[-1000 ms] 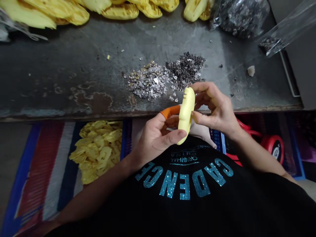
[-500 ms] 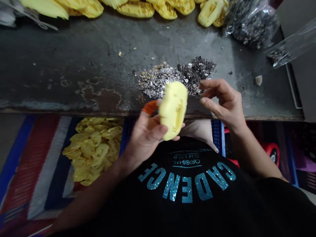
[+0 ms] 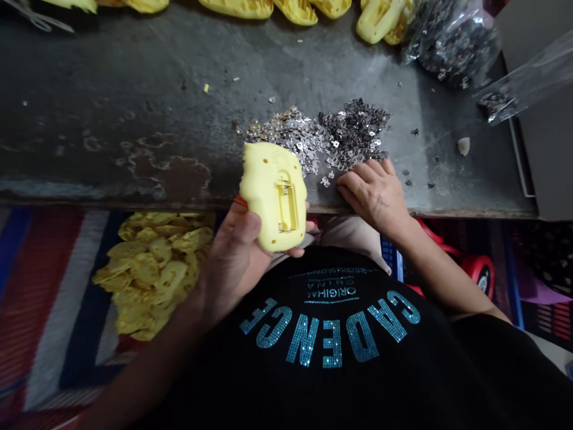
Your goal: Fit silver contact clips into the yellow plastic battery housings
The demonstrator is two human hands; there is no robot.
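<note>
My left hand (image 3: 233, 257) is shut on a yellow moulded plastic piece (image 3: 273, 197), held up over the table's front edge with its rectangular slot facing me. An orange finger cot (image 3: 240, 202) shows just behind the piece, mostly hidden. My right hand (image 3: 371, 194) lies on the table, its fingertips against a heap of small dark metal pieces (image 3: 353, 132). Joined to that heap on the left is a heap of small silvery metal pieces (image 3: 290, 134). A few loose pieces lie beside my right fingers.
The worn grey metal tabletop (image 3: 111, 119) has a rusty front edge. More yellow pieces (image 3: 380, 18) lie along its far side, near a bag of dark metal pieces (image 3: 452, 42) and a clear plastic bag (image 3: 528, 77). Yellow pieces (image 3: 152, 275) fill a basket below left.
The yellow piece has turned in my left hand and moved left, bringing its slot side toward me. My right hand has dropped from the air to the table at the heap.
</note>
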